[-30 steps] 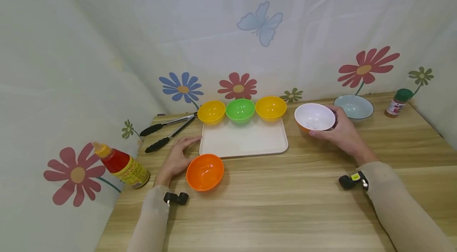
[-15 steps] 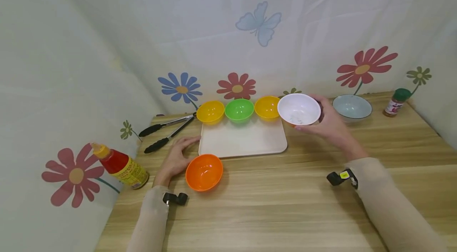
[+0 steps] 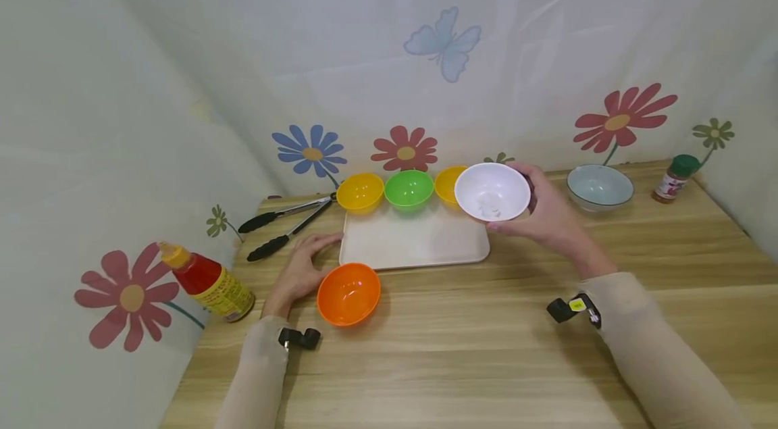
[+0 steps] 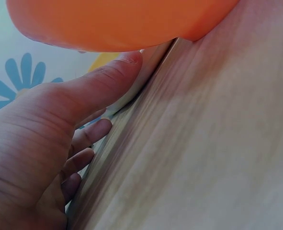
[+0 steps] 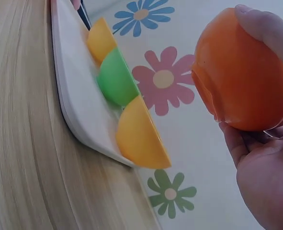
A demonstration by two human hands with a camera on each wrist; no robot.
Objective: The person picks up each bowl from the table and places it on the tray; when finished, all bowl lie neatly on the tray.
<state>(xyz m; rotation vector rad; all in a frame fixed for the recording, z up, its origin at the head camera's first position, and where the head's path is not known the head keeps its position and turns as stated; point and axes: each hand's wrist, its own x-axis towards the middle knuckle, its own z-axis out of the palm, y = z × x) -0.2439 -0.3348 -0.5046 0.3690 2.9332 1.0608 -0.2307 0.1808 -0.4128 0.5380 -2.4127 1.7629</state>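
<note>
My right hand [image 3: 550, 219] grips a bowl [image 3: 492, 192], white inside and orange outside, above the tray's right end. Its thumb lies along the bowl's near side in the head view. Pale specks show at the bottom; I cannot tell what they are. In the right wrist view the bowl's orange outside [image 5: 242, 72] faces the camera. My left hand [image 3: 300, 270] rests on the table, fingers loosely bent, fingertips at the left edge of the white tray [image 3: 413, 243]. Beside its thumb stands an orange bowl [image 3: 349, 295]; whether they touch is unclear.
Along the tray's back edge stand a yellow bowl [image 3: 360, 192], a green bowl [image 3: 409, 190] and another yellow bowl [image 3: 446, 186], partly hidden. Tongs [image 3: 288, 223] and a red sauce bottle [image 3: 209, 284] are at left. A grey-blue bowl [image 3: 600, 187] and spice jar [image 3: 677, 179] stand at right.
My right hand has carried the white-lined bowl leftward from right of the tray, and it now covers part of the right yellow bowl. My left hand has stayed in place.
</note>
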